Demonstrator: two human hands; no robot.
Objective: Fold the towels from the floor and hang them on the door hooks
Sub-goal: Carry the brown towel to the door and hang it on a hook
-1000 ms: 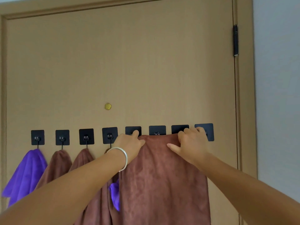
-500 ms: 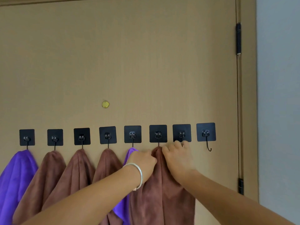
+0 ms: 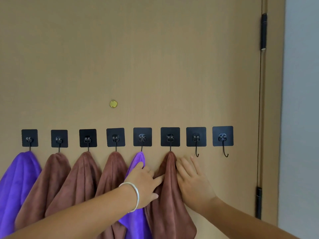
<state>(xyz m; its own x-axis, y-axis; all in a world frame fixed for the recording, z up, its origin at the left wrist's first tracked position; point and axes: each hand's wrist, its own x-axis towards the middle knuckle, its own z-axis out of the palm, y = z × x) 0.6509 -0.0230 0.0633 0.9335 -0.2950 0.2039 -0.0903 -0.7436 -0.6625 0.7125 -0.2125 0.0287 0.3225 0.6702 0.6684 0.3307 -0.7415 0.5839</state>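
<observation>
A row of black square hooks runs across the tan door (image 3: 155, 57). A brown towel (image 3: 170, 195) hangs from the sixth hook (image 3: 170, 137). My left hand (image 3: 144, 181), with a silver bangle on the wrist, lies with straight fingers against the towel's left side. My right hand (image 3: 191, 178) rests flat, fingers spread, against its right edge and the door. A purple towel (image 3: 138, 161) hangs on the fifth hook, partly behind my left hand. Further left hang three brown towels (image 3: 81, 178) and another purple towel (image 3: 17, 183).
The two rightmost hooks (image 3: 196, 145) (image 3: 223, 144) carry nothing. A brass peephole (image 3: 113, 104) sits above the hook row. Black hinges (image 3: 263, 31) mark the door's right edge, with a grey wall (image 3: 302, 118) beyond.
The brown towel went from being held spread across the hooks to hanging bunched from the sixth hook. Both hands have released their grip and slid down to its sides.
</observation>
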